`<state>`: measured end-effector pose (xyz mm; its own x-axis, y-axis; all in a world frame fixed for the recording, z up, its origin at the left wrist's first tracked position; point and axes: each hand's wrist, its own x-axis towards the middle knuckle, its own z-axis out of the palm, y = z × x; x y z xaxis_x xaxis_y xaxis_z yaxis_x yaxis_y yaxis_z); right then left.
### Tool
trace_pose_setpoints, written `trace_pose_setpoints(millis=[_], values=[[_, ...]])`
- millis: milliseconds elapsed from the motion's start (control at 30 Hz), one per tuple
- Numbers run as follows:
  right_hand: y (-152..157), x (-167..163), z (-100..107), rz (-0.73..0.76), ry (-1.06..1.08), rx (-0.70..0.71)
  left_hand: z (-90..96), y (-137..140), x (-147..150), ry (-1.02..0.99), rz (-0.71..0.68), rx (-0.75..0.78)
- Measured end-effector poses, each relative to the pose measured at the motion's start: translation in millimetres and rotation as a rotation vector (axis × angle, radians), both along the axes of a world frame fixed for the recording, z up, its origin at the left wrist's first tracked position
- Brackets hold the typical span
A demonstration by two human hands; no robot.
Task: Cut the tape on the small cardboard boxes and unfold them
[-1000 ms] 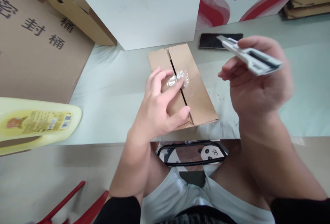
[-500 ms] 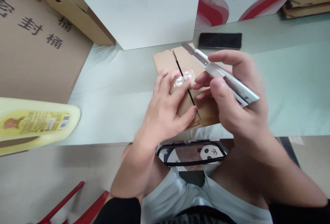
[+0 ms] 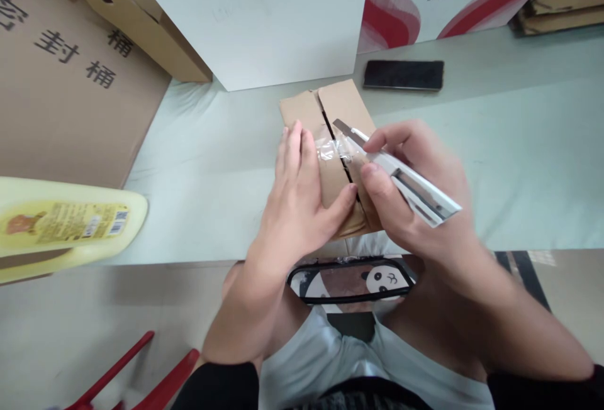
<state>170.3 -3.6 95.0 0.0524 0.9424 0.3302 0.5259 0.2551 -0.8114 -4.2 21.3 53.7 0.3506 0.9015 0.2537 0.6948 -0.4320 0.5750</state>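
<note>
A box (image 3: 333,178) lies on the table (image 3: 207,165), tape (image 3: 326,149) across its top; a knife (image 3: 404,182) is over its right side; a phone (image 3: 403,75) lies behind, rightward; a carton (image 3: 264,20) stands behind; a bottle (image 3: 70,224) is far left.

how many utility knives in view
1: the white utility knife with a metal blade, in the right hand at the brown cardboard box. More could be hidden behind the large white box.

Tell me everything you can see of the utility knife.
The utility knife has a slim, whitish handle with a dark slot along it and an extended grey blade that looks metallic. The right hand grips it, thumb and index finger towards the front. It slants over the cardboard box, blade pointing forward and left, the tip close to the clear tape. Whether the blade touches anything is unclear.
</note>
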Motion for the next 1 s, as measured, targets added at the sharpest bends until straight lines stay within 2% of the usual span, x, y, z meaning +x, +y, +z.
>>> trace_pose_setpoints(millis=[667,1000], values=[[0.3,-1.8,5.4,0.051,-0.020,-0.026,-3.4,-0.4,-3.6,0.000,-0.038,0.010],[0.9,-3.1,5.1,0.029,-0.013,-0.050,-2.8,-0.6,-3.9,0.003,-0.040,0.007]])
